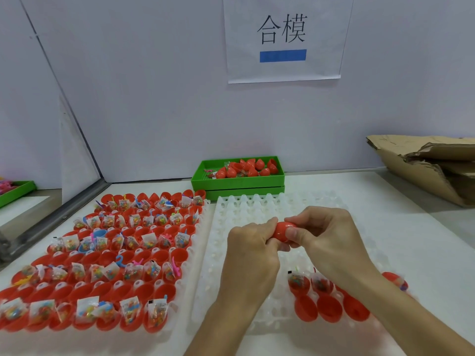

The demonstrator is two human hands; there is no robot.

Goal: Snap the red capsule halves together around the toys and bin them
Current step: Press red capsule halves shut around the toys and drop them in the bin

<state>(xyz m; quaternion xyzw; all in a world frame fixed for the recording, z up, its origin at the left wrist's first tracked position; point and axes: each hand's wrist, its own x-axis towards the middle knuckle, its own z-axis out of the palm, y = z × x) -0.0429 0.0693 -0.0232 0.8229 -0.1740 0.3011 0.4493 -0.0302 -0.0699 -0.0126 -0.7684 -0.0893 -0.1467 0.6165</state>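
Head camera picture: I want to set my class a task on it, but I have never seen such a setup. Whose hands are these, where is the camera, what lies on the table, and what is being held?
There is no machine here. A person wears a camera on the head, so you look forward and down at their own two hands. The left hand and the right hand together grip one red capsule, apparently pressing its halves shut. Beneath them lies a mostly empty white tray with a few red halves left near the person. To its left, a full tray holds rows of red halves, many with small bagged toys. At the back stands a green bin with finished capsules. A torn cardboard box sits far right, and a paper sign hangs on the wall.
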